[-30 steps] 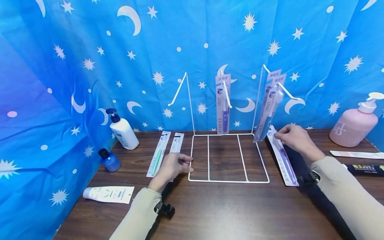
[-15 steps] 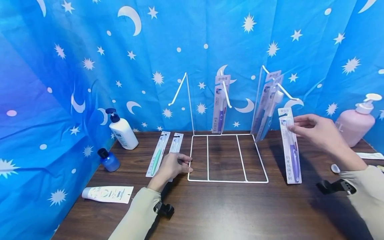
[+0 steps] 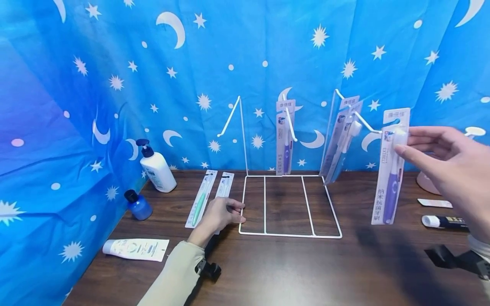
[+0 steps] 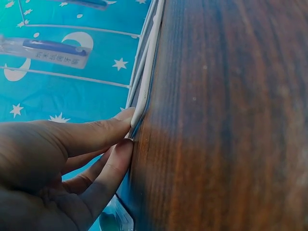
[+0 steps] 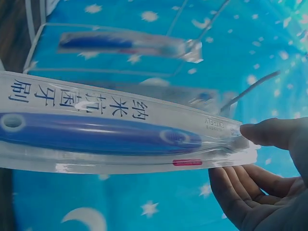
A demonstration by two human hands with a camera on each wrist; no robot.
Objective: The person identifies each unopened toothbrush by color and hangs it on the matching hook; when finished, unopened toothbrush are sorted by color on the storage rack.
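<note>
One toothbrush pack hangs mostly below the right grip.

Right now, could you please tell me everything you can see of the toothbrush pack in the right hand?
The toothbrush pack is a pale, printed card with a slotted top and clear, plastic-looking front, showing a purple-handled brush. It is held off the table, slightly tilted, right of a white hook; the right hand pinches it near the top.
</note>
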